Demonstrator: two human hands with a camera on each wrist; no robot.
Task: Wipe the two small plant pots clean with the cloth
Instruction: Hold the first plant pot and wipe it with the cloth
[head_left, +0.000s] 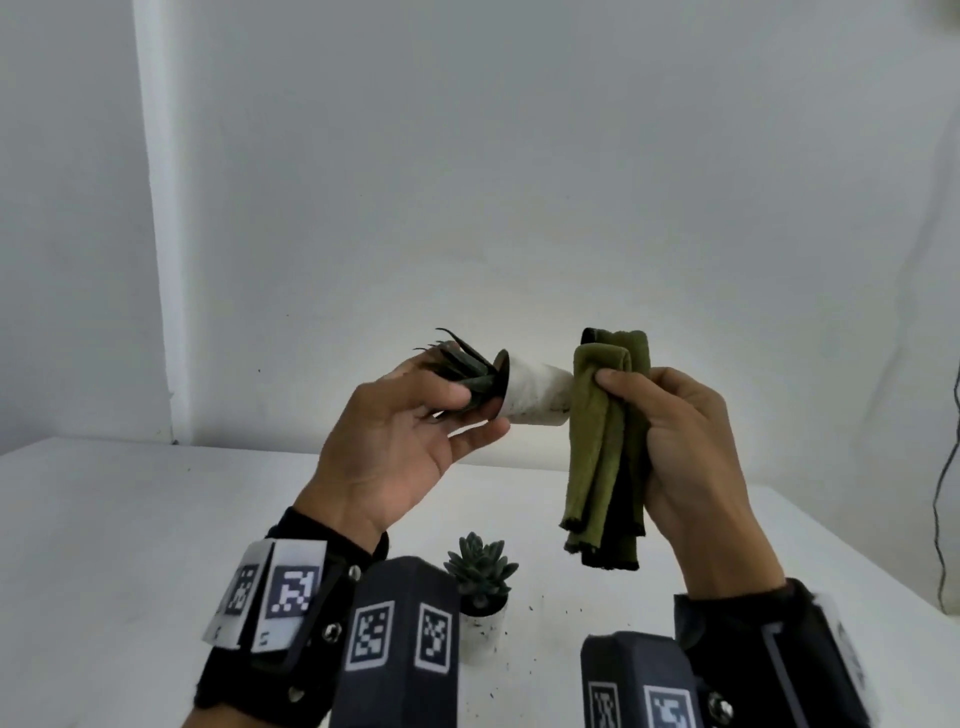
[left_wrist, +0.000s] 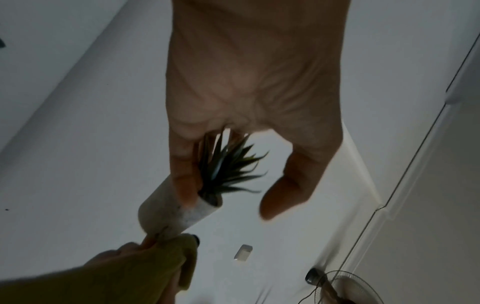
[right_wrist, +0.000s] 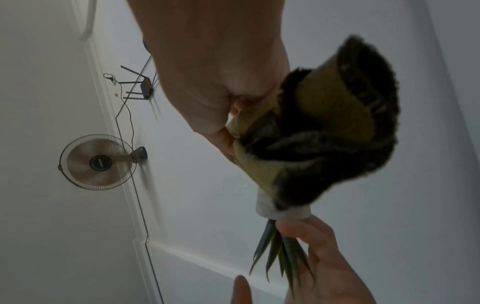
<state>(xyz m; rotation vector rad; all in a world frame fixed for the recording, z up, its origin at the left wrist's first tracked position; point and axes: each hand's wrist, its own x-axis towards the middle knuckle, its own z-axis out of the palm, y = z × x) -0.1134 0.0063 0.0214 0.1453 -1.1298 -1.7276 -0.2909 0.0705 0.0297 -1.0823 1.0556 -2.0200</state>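
Note:
My left hand (head_left: 415, 415) holds a small white plant pot (head_left: 535, 395) on its side in the air, fingers round its rim and its spiky dark plant (head_left: 462, 364). The pot's base points right. My right hand (head_left: 670, 426) grips a folded green cloth (head_left: 602, 447) and presses it against the pot's base. In the left wrist view the pot (left_wrist: 168, 214) meets the cloth (left_wrist: 145, 267) at lower left. The right wrist view has the cloth (right_wrist: 324, 131) draped over the pot (right_wrist: 283, 211). A second white pot (head_left: 485, 631) with a rosette succulent stands on the table, below my hands.
The white table (head_left: 156, 519) carries specks of soil near the standing pot. A white wall rises behind it, and a cable (head_left: 940, 493) hangs at the right edge. A fan (right_wrist: 98, 162) and a router (right_wrist: 145, 86) are mounted on the far wall.

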